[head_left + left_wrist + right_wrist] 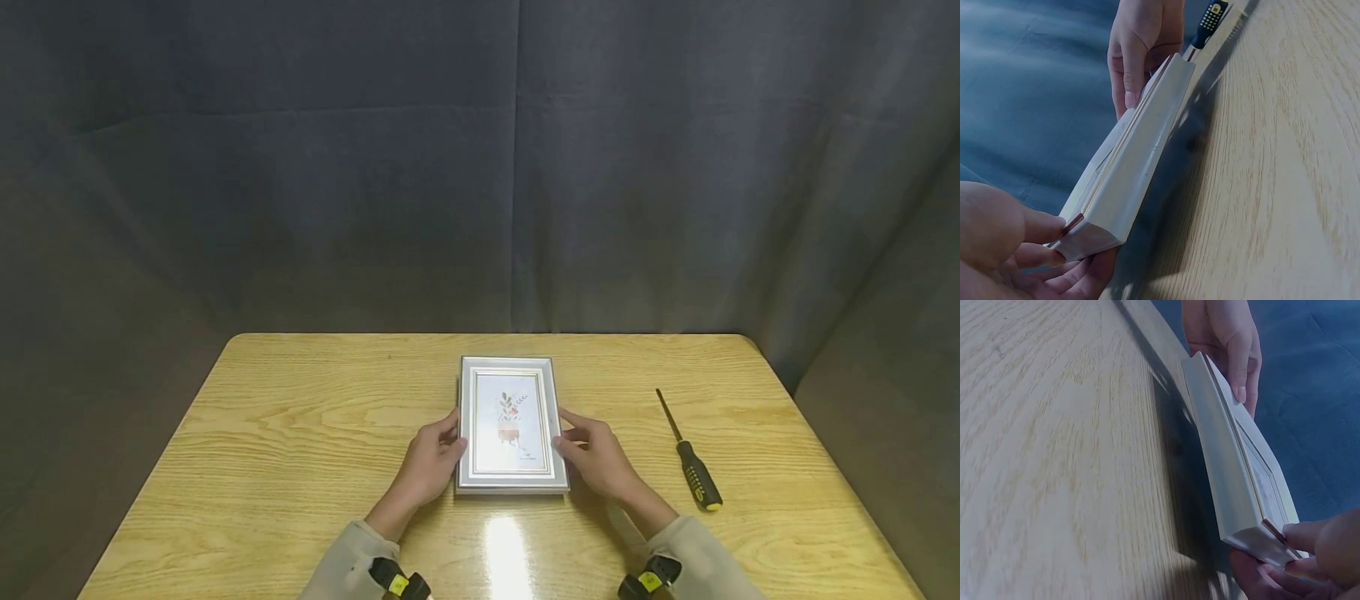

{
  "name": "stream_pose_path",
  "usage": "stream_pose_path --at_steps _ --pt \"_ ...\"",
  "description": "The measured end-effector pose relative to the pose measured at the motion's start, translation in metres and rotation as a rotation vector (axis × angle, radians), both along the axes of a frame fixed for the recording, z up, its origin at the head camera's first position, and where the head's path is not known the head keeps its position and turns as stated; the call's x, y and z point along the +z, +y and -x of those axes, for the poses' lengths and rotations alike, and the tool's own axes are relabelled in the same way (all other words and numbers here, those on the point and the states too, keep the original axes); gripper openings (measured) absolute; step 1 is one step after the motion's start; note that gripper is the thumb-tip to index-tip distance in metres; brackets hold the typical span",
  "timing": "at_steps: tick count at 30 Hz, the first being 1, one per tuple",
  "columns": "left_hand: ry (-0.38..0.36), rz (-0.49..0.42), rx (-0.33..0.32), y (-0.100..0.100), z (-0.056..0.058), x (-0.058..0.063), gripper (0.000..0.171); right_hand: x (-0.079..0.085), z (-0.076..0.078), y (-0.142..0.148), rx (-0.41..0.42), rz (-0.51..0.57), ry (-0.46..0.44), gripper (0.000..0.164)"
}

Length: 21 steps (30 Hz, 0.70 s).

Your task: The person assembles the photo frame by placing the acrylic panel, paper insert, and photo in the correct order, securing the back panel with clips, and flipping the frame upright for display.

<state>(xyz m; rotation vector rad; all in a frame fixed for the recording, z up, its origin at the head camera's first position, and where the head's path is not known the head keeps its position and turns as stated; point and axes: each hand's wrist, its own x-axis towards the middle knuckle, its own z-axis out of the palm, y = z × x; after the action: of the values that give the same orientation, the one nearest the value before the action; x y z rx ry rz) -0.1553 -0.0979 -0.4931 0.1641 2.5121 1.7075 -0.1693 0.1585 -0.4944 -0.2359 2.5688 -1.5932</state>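
A silver-white picture frame point(467, 425) lies face up between the hands, its print of a potted plant showing under glare. The left hand point(431, 458) grips its left edge, thumb on the front border. On the opposite edge the right hand point(597, 458) holds it the same way. From the side, in the left wrist view, fingers of the left hand point(997, 244) curl beneath the frame point(1138, 162). The right wrist view shows the right hand point(1329, 550) pinching the frame point(1222, 456) too. A dark shadow beside it suggests it is raised slightly off the table.
Right of the frame on the wooden table point(300, 433) lies a screwdriver point(697, 475) with a black and yellow handle, its shaft pointing away. A dark curtain point(375, 208) hangs behind the table's far edge and along the sides.
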Motion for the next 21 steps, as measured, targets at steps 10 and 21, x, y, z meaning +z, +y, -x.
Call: stream_pose_path --at_steps 10,21 --pt "-0.029 0.064 -0.008 0.0 0.001 -0.001 0.053 -0.005 0.002 -0.001 0.001 -0.031 -0.011 0.049" --pt "-0.027 0.103 -0.005 0.001 0.001 -0.009 0.054 -0.013 0.005 -0.004 -0.018 -0.009 -0.04 0.05"
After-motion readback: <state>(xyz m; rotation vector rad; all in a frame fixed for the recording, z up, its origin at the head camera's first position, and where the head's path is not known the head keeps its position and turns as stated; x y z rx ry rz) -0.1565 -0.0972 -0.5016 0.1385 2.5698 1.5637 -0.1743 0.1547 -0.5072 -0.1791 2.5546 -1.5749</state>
